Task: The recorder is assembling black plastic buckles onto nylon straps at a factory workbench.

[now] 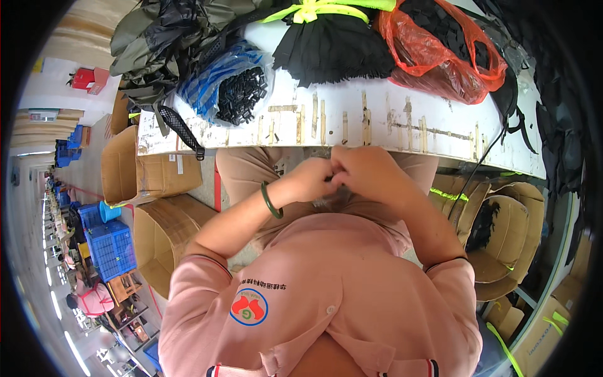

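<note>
At the frame's centre, just below the edge of the white, tape-marked desk (452, 112), the left hand (312, 180) and right hand (369, 171) are meeting with curling fingers; whether either grip is closing on anything, I cannot tell. Crumpled translucent plastic (333, 202) is showing beneath them, too blurred for reading its direction or long axis. At upper left, a blue-striped plastic bag (204, 78) is holding small black pieces (244, 95).

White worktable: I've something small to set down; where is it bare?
The white, tape-marked worktable is mostly bare along its front, between its near edge and the black fringed fabric bundle. The back is crowded: a blue plastic bag of small black pieces left, a red plastic bag right.
</note>
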Tool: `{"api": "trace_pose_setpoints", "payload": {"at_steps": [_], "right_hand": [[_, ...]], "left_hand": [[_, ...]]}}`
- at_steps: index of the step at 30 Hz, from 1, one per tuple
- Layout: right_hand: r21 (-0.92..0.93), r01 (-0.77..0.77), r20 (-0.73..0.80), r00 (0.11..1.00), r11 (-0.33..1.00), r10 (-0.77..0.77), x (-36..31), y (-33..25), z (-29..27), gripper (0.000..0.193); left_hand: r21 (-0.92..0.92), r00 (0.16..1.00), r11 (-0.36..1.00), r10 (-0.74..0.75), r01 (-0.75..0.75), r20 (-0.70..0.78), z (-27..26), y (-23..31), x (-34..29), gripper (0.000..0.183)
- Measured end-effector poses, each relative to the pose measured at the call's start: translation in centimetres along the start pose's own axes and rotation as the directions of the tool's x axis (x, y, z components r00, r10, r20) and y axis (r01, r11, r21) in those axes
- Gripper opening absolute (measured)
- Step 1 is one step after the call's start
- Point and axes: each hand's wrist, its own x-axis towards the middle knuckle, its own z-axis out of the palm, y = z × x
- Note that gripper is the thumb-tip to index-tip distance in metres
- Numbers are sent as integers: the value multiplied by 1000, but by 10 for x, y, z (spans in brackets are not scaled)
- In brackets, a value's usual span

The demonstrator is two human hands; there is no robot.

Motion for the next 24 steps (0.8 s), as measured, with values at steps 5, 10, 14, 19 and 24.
{"api": "trace_pose_setpoints", "payload": {"at_steps": [5,10,14,19,24], "right_hand": [[628,-71,-136,970,775,199,-6,34,25,19],[762,-99,-100,959,640,267,-3,29,28,14],[759,-51,-64,986,649,152,-3,30,27,11],[764,-30,-86,985,644,149,-5,30,26,9],[822,35,-184,961,569,207,-1,37,34,11]], "left_hand": [[-822,942,569,-272,-5,-194,-6,9,-10,6],[-816,953,577,-232,-26,-194,-4,4,-14,7],[-869,923,440,-188,-226,-336,-11,15,-7,8],[-889,961,429,-136,-160,-239,-11,7,-11,15],[-931,963,345,-191,-117,-192,-12,9,-17,13]]}}
